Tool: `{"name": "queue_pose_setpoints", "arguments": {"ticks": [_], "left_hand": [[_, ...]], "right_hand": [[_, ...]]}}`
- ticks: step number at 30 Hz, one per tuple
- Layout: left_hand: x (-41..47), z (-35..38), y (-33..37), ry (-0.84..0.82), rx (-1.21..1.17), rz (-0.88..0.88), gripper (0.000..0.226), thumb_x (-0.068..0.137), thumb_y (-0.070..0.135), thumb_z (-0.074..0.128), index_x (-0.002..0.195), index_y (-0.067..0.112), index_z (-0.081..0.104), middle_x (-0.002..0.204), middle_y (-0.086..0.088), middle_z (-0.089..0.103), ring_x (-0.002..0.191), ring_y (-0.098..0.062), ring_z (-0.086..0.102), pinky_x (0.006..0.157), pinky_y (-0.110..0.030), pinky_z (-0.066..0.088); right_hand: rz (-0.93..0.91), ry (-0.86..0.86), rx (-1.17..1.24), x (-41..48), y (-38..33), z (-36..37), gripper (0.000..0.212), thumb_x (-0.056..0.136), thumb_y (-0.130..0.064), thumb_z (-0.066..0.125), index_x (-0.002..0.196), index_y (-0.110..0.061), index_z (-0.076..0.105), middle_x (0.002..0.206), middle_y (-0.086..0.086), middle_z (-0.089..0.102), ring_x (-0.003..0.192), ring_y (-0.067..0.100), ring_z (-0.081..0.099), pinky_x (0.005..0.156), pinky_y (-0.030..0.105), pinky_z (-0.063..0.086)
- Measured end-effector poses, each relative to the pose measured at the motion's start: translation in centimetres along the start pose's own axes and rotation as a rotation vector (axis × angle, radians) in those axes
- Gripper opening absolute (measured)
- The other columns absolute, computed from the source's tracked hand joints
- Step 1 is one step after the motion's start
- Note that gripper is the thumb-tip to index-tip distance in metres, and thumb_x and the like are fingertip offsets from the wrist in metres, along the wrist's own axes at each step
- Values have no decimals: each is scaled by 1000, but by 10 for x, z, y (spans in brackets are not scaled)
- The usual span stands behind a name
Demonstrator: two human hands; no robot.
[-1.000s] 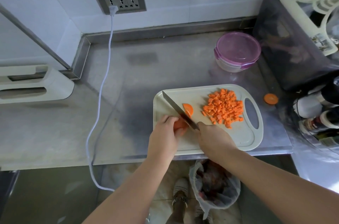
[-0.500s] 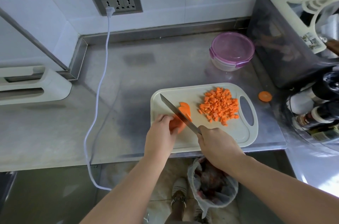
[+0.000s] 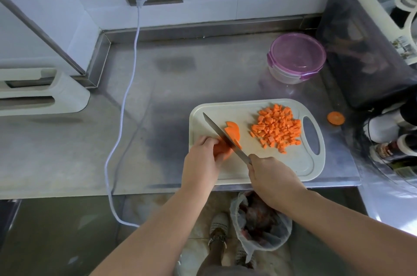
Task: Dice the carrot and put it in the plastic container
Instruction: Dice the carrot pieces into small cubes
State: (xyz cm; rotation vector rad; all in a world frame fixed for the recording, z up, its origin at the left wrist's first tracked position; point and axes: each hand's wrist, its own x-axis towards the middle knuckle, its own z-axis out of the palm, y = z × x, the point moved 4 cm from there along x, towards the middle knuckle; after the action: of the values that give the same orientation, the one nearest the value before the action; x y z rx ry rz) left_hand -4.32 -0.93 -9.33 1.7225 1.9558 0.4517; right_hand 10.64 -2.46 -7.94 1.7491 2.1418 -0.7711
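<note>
While the left hand (image 3: 200, 159) curls its fingers round the remaining carrot (image 3: 220, 148) at the near left of the cutting board (image 3: 225, 109), the knife (image 3: 216, 129) slants across it, its handle wrapped by the right hand (image 3: 270, 176). Stiff, light and probably slick where cut, the stub wants gripping at its rear end, fingertips tucked. The diced pile (image 3: 276, 129) lies to the right, and the plastic container (image 3: 296, 54) stands far right, lidded.

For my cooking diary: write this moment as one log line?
step: slicing | left hand: holds carrot piece | right hand: grips knife | diced pile: on board | container: lidded
</note>
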Motion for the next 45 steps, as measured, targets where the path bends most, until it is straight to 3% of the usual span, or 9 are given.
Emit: {"name": "queue_pose_setpoints", "arguments": {"ticks": [2,11,19,34,45], "left_hand": [[1,2,-1,0,-1,5,26,90,30,62,113,18,64,117,10,58,94,-15,61,72,-22,41],[0,1,-2,-40,14,11,30,91,26,60,120,18,59,123,8,53,99,-17,59,75,-26,44],[-5,-4,-1,16,-48,13,32,89,38,62,114,18,64,117,10,58,94,-13,61,72,-20,39],[-4,-2,0,26,-37,12,29,88,36,64,109,15,65,114,7,60,92,-16,61,71,-22,41],[-4,-1,-1,39,-31,20,26,87,28,66,108,14,65,113,6,60,92,-17,61,72,-25,45]], "right_hand": [[11,-16,-5,5,-1,1,26,98,-10,41,123,-12,45,85,0,48,72,20,50,60,31,42],[62,-13,94,19,-4,-1,28,103,-20,31,125,-14,48,106,11,59,97,31,60,73,36,46],[-4,83,158,-1,0,-16,29,104,-28,29,113,-13,51,75,2,48,70,26,51,61,33,39],[-2,58,89,-8,-6,-8,24,104,-23,30,117,-14,48,81,3,54,77,27,61,64,38,49],[-30,49,22,-6,-5,-6,22,101,-17,32,119,-15,46,70,-3,42,69,24,51,60,34,40]]}}
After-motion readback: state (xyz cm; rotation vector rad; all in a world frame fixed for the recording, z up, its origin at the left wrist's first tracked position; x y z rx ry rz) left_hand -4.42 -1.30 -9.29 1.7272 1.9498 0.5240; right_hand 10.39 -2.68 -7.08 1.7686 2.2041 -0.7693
